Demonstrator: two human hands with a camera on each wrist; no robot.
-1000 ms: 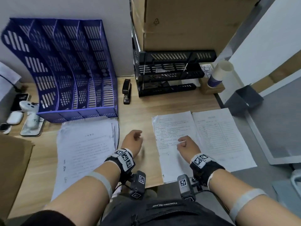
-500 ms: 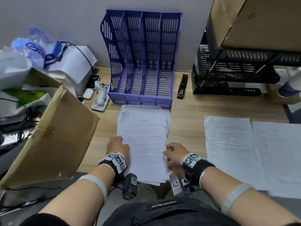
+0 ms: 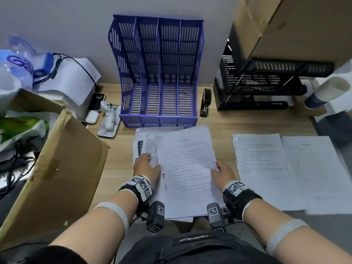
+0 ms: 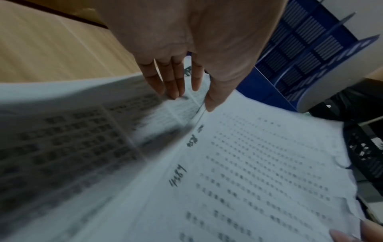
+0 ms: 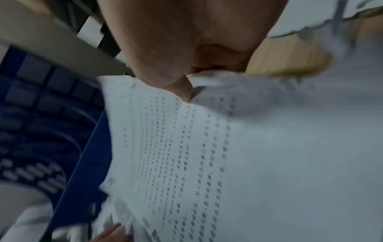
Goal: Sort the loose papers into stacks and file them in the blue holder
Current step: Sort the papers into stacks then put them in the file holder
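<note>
The blue holder (image 3: 158, 73) stands empty at the back of the desk, also seen in the wrist views (image 4: 300, 49) (image 5: 41, 114). A paper pile (image 3: 145, 145) lies right in front of it. My left hand (image 3: 145, 165) rests on the pile's lower sheets (image 4: 72, 139) with straight fingers (image 4: 172, 81). My right hand (image 3: 222, 172) pinches the right edge of the top printed sheets (image 3: 186, 168) (image 5: 186, 147), thumb (image 5: 182, 88) on top. These sheets are shifted right off the pile. Two more paper stacks (image 3: 261, 168) (image 3: 314, 168) lie flat to the right.
A big cardboard flap (image 3: 62, 168) leans in at the left. A black stapler (image 3: 205, 102) and a black tray rack (image 3: 266, 86) stand right of the holder, with paper cups (image 3: 327, 92) further right. A phone (image 3: 109, 128) and an earbud case (image 3: 92, 117) lie left of the holder.
The view swung left from the two right stacks to the pile before the holder. Both hands came onto this pile, and the right hand drew the top sheets rightwards, uncovering those beneath.
</note>
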